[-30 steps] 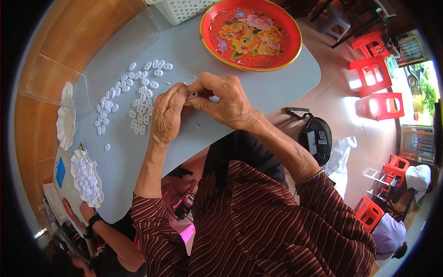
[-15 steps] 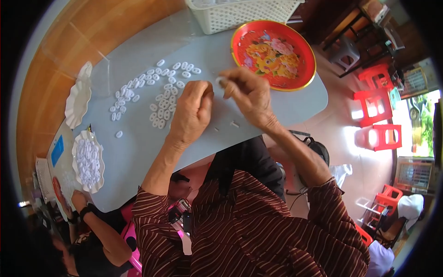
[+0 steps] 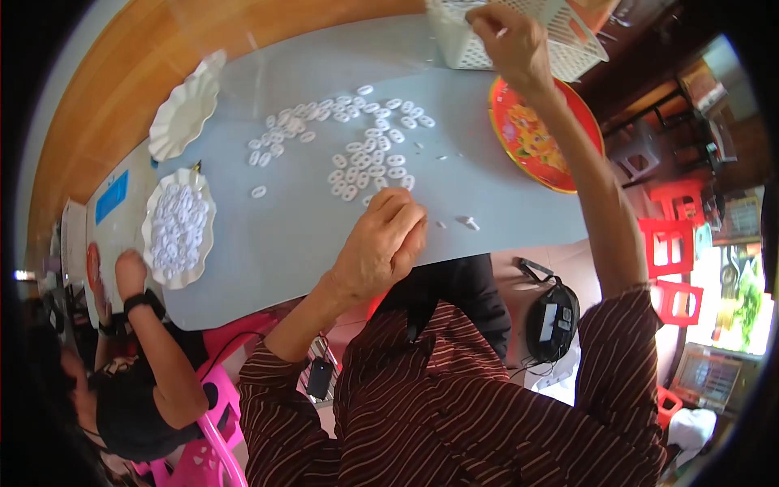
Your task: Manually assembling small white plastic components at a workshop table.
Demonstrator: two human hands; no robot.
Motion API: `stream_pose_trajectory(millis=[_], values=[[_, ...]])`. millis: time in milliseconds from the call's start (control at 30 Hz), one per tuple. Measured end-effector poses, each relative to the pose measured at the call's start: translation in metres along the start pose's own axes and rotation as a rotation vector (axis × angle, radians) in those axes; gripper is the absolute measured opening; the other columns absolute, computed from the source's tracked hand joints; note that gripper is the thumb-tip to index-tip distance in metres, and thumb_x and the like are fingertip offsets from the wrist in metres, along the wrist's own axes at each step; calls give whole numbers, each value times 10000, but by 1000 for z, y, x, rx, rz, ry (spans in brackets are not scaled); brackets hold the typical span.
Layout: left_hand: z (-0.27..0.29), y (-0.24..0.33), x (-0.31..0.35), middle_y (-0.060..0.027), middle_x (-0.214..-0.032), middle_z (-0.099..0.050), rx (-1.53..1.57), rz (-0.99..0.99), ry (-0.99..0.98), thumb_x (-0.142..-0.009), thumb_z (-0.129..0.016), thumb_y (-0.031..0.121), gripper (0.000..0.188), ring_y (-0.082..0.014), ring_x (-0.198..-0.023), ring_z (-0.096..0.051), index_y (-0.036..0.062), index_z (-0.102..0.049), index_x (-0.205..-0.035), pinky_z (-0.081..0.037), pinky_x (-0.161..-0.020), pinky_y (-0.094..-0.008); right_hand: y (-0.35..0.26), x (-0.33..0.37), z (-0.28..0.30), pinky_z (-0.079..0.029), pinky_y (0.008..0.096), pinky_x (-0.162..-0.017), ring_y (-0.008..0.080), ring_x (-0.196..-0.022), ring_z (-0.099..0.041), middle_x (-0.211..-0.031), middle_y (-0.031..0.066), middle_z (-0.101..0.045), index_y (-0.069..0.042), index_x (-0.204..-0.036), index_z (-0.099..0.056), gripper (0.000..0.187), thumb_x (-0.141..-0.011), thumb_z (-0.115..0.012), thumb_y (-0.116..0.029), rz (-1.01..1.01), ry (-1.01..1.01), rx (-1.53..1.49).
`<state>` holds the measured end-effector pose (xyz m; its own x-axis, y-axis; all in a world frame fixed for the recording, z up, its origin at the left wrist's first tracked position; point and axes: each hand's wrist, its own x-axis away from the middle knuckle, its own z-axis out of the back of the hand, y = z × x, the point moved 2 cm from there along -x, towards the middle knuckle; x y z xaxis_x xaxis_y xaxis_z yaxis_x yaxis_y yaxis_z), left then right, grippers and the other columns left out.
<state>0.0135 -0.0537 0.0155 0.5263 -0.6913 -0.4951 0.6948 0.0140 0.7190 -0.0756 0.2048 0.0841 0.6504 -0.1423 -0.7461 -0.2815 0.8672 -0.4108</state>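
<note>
My left hand [image 3: 381, 245] is closed near the table's front edge, fingers curled inward. Whatever they may hold is hidden. Beyond its knuckles lie several small white oval plastic pieces [image 3: 376, 158] with slots, loosely grouped on the grey table. My right hand [image 3: 513, 50] is stretched far forward over the white perforated basket [image 3: 464, 47]. A small white piece [image 3: 501, 32] shows at its pinched fingers. Under my right forearm sits a red round tray [image 3: 519, 138] with a flower print, partly covered by the arm. A small white T-shaped piece [image 3: 469, 222] rests near the front edge.
A scalloped white dish [image 3: 208, 235] full of white pieces stands at the left, with another scalloped dish [image 3: 185, 109] behind it. A co-worker's hand [image 3: 131, 274] is at the far left. A black bag [image 3: 553, 321] and red stools [image 3: 667, 247] are on the right.
My right hand has moved from beside my left hand forward and right, over the basket. My left hand has come nearer the front edge. The whole view has shifted too.
</note>
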Motion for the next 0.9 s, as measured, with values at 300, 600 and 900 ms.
stream_pose_trajectory(millis=[300,600,900], values=[[27,-14,35,-108,-733,-534,182,417,216,-842,-540,5,51,-233,-654,-527,-22,-540,-885,-440,-609,-327,-133,63,-111,-487,369,-760,259,-851,-598,-933,114,-619,-43,-933,-639,165,-782,-592,2,231,-526,-432],[20,-16,34,-136,-733,-538,110,330,188,-830,-556,12,56,-288,-672,-525,-24,-541,-871,-440,-612,-369,-124,67,-158,-453,460,-831,246,-1020,-526,-1105,46,-573,-94,-919,-658,177,-764,-615,-21,334,-657,-146],[16,-15,33,-158,-774,-544,-9,228,142,-782,-563,-16,68,-337,-733,-513,-15,-535,-844,-434,-651,-415,-150,63,-140,-473,461,-840,283,-939,-575,-1012,84,-598,-71,-941,-651,177,-764,-650,-62,288,-825,-221]])
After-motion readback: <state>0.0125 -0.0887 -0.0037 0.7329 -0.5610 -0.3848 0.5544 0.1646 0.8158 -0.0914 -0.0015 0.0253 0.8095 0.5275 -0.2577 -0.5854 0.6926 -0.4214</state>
